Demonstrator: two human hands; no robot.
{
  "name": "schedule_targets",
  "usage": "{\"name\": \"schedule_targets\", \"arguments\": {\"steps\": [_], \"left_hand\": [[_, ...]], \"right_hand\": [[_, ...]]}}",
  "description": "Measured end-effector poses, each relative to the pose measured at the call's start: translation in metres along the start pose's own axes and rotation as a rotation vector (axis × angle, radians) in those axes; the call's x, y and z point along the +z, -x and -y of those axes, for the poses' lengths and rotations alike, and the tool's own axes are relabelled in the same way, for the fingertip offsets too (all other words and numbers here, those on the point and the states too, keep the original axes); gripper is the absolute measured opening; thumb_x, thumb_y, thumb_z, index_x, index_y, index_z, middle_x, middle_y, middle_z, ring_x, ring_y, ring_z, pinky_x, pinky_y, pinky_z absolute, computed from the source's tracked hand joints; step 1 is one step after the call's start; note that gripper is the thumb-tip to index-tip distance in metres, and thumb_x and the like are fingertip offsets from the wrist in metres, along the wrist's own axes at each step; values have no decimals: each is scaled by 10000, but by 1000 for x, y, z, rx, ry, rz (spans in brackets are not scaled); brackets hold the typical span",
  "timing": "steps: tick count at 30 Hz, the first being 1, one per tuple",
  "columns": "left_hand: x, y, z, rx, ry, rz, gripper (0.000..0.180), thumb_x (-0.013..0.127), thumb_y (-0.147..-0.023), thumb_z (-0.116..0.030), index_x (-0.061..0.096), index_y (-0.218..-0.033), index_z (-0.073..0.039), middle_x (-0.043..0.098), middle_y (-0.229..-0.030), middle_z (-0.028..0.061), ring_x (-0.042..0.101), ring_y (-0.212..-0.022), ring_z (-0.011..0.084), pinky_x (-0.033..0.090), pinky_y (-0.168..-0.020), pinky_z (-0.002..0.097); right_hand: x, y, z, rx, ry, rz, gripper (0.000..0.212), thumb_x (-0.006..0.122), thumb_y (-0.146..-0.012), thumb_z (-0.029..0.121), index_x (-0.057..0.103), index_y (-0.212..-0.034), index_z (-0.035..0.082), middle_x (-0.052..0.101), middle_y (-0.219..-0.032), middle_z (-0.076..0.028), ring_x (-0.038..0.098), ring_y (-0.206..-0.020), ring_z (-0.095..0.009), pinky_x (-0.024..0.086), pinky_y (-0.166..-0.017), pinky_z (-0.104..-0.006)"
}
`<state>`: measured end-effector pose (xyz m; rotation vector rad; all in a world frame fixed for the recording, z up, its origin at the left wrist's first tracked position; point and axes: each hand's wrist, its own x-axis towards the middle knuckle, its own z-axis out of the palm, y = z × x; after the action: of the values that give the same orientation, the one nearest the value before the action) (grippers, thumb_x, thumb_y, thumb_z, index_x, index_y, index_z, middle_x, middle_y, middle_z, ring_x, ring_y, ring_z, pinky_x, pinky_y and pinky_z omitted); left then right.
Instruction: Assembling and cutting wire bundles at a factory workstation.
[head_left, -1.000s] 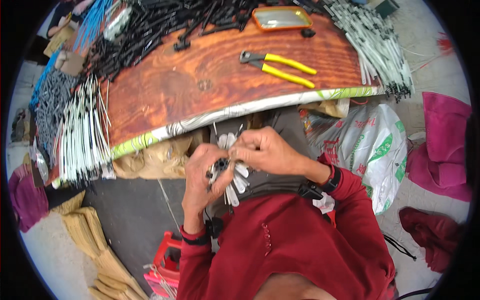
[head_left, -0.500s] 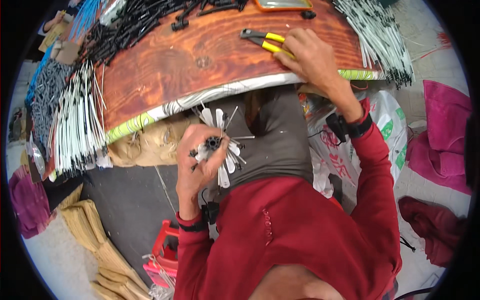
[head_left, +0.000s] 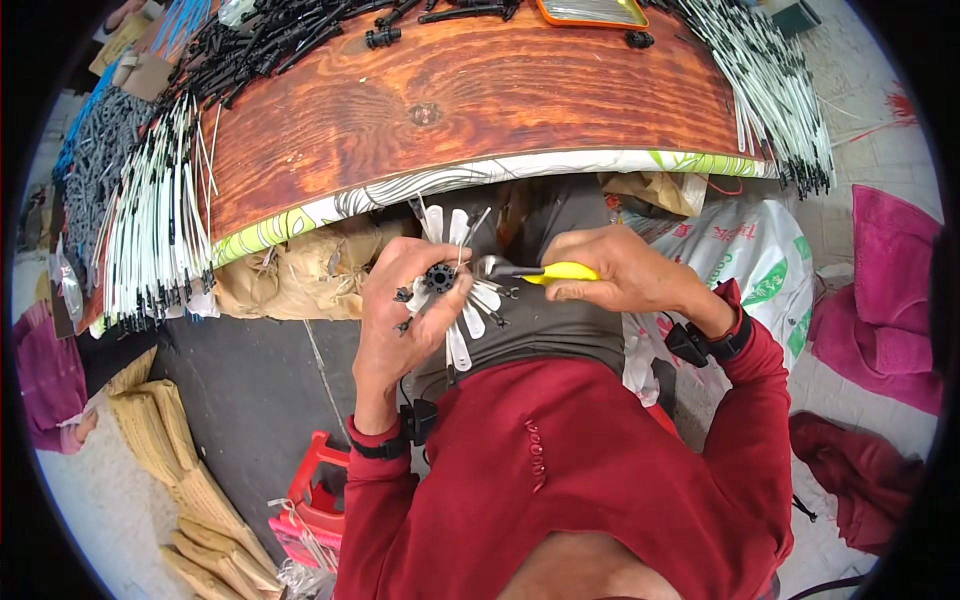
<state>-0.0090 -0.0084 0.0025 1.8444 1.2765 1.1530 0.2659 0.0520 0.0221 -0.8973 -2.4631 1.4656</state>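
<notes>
My left hand [head_left: 385, 315] is closed round a black toothed hub [head_left: 440, 278], held over my lap. White flat strips [head_left: 472, 320] and thin metal rods fan out from the hub, some ending in small black tips. From the right, my right hand [head_left: 635, 268] grips yellow-handled pincers [head_left: 568, 272]. Their dark metal head lies close beside the hub, among the rods near my left fingertips. Whether the jaws touch a rod I cannot tell. My right palm hides most of the handles.
Ahead is a wooden table [head_left: 500, 105] with black plastic parts [head_left: 270, 55] at the back. Bundles of white rods [head_left: 155, 220] hang over its left end, more white rods [head_left: 775, 95] at the right. An orange tray [head_left: 595, 12] lies at the back; a red stool [head_left: 315, 490] stands lower left.
My right hand has lifted the pincers from the table and brought them down to the hub. My left hand still holds the hub, in nearly the same place.
</notes>
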Motion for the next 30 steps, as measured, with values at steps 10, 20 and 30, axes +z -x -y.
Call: {"name": "schedule_targets", "arguments": {"steps": [10,20,30], "left_hand": [[-3,-5,-5,22,6,107,359,781,-727,-25,704,-1076,-51,677,-886,81,593,-850,266,485,-757,366],[-5,-7,4,1,15,113,333,769,-733,-51,707,-1061,-53,680,-886,70,571,-855,239,465,-784,350],[-2,-8,-1,35,2,97,359,762,-708,-25,731,-1064,-62,682,-830,78,599,-776,257,484,-729,361]], "right_hand": [[1,-4,-1,-143,349,-129,318,676,-813,88,652,-1130,67,659,-1118,-81,607,-1031,-309,521,-803,-421],[8,-8,-4,-130,184,-140,354,617,-738,-19,672,-1082,44,646,-1194,-92,593,-1061,-326,497,-884,-411],[0,-5,9,-18,268,-90,301,639,-764,1,678,-1060,36,660,-1130,-96,605,-1031,-330,498,-844,-419]]}}
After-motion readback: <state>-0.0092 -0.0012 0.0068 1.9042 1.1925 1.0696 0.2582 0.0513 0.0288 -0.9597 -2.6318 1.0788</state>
